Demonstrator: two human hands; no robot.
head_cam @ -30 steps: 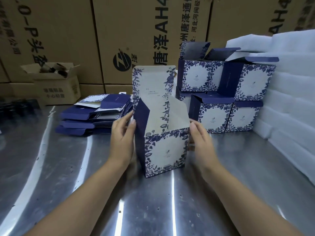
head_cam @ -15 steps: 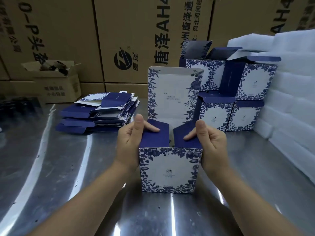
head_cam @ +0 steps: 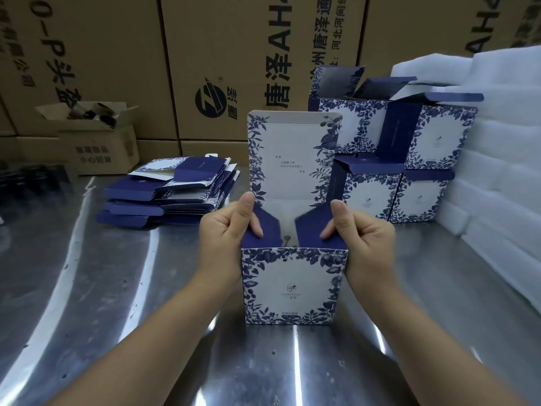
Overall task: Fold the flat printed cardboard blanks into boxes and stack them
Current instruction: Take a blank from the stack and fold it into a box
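A white box with blue floral print [head_cam: 293,284] stands upright on the steel table [head_cam: 87,288], its lid flap raised at the back. My left hand [head_cam: 227,234] grips its left top edge and presses the dark blue left side flap inward with a finger. My right hand [head_cam: 361,238] grips the right top edge and presses the right side flap inward. A pile of flat blanks [head_cam: 169,191] lies behind to the left. Several folded boxes [head_cam: 395,159] are stacked in two layers behind to the right.
Large brown shipping cartons [head_cam: 219,54] wall off the back of the table. A small open carton [head_cam: 96,142] sits at back left. White foam sheets [head_cam: 497,142] are piled along the right side.
The box was turned to face me and pulled closer. Both hands moved from its sides to its top edges, and the two blue side flaps were pushed down into the opening.
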